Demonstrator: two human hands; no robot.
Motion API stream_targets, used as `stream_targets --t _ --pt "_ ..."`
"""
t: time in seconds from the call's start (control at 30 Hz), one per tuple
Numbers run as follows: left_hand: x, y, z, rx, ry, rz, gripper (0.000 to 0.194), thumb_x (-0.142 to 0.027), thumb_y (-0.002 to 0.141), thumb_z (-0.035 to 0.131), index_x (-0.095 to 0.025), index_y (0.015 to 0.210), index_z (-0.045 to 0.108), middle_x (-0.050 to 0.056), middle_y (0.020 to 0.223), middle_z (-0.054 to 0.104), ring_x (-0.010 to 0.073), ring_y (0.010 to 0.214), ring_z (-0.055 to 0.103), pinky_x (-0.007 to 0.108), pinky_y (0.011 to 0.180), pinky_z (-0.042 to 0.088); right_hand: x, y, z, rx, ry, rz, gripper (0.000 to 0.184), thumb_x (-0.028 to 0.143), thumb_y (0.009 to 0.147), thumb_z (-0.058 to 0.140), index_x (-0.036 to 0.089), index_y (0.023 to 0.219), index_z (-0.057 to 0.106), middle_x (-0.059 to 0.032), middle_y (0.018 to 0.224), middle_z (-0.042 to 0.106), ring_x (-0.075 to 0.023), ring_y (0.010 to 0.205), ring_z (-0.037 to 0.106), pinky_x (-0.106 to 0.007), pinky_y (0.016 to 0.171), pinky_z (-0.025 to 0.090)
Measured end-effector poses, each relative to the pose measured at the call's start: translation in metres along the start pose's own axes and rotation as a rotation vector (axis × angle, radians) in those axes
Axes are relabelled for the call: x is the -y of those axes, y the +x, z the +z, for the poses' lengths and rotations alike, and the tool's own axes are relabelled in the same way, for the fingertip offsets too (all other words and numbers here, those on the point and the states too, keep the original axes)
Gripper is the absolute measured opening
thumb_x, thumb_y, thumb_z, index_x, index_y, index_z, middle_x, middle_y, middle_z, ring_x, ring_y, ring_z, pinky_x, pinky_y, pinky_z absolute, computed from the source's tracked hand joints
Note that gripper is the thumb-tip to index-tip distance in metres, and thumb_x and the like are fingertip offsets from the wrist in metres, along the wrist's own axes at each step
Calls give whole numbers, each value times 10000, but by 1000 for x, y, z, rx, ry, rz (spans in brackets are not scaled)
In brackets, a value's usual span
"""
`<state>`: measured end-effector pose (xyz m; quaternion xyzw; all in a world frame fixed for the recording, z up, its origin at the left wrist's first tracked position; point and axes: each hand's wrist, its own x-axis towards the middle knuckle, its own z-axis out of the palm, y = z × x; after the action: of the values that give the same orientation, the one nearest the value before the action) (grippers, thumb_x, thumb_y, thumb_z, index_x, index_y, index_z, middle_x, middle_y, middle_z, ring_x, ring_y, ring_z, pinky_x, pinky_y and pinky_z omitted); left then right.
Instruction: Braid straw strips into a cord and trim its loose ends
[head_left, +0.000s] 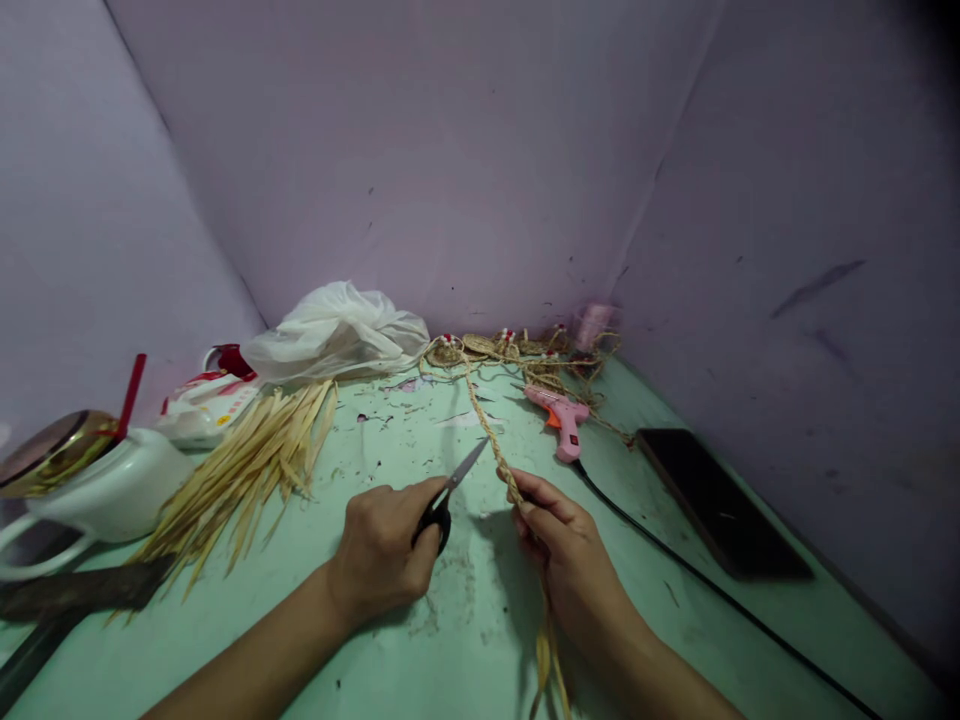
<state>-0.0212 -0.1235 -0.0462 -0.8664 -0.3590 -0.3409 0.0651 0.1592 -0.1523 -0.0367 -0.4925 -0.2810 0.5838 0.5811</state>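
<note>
My left hand (pixel 390 545) is closed around the black handles of a pair of scissors (pixel 466 465). Their blades look shut and point up and to the right, with the tip close beside a braided straw cord (pixel 484 418). My right hand (pixel 559 540) pinches this cord between thumb and fingers. From there the braid runs away from me to woven straw pieces (pixel 480 346) at the back wall. Below the right hand hang loose, unbraided strands (pixel 546 660). Whether the blade tip touches the cord I cannot tell.
A pink glue gun (pixel 559 412) lies right of the braid, its black cable (pixel 675 562) running towards me. Further right is a dark phone (pixel 720 500). Dry straw strips (pixel 247 460), a white pot (pixel 124 490) and a white plastic bag (pixel 341 335) occupy the left side.
</note>
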Motion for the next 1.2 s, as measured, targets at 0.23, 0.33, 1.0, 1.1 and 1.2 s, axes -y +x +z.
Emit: stream_targets --t 0.23,0.33,1.0,1.1,1.2 --pt "2 -2 2 6 -25 -126 396 -204 657 524 -173 1051 508 24 823 654 179 654 582 306 605 434 2 -2 -1 8 5 12 265 271 677 609 179 922 649 65 518 404 -54 447 283 -183 421 191" --pt "2 -2 4 16 -13 -134 392 -205 665 517 -176 1056 507 18 830 655 182 672 588 314 619 437 -3 1 -3 -56 -73 -41 260 337 669 651 163 862 655 66 512 429 -52 446 316 -180 422 238" --pt "0 -3 6 107 -22 -21 404 -208 682 511 -171 1085 502 39 839 636 196 732 581 332 642 423 -5 3 2 27 116 -56 282 214 617 680 145 889 658 17 636 598 -77 512 515 -202 512 470" --pt "0 -2 5 133 8 4 410 -215 688 508 -166 1094 506 44 808 622 195 705 565 333 623 414 -5 3 3 17 97 -36 237 191 585 702 138 815 674 -15 675 643 -86 529 540 -193 499 458" --pt "-1 -2 5 147 52 26 410 -216 696 498 -164 1102 510 49 807 611 197 693 553 338 608 408 -5 3 2 -27 84 -7 202 201 558 724 124 736 668 -47 685 669 -96 509 554 -189 456 442"
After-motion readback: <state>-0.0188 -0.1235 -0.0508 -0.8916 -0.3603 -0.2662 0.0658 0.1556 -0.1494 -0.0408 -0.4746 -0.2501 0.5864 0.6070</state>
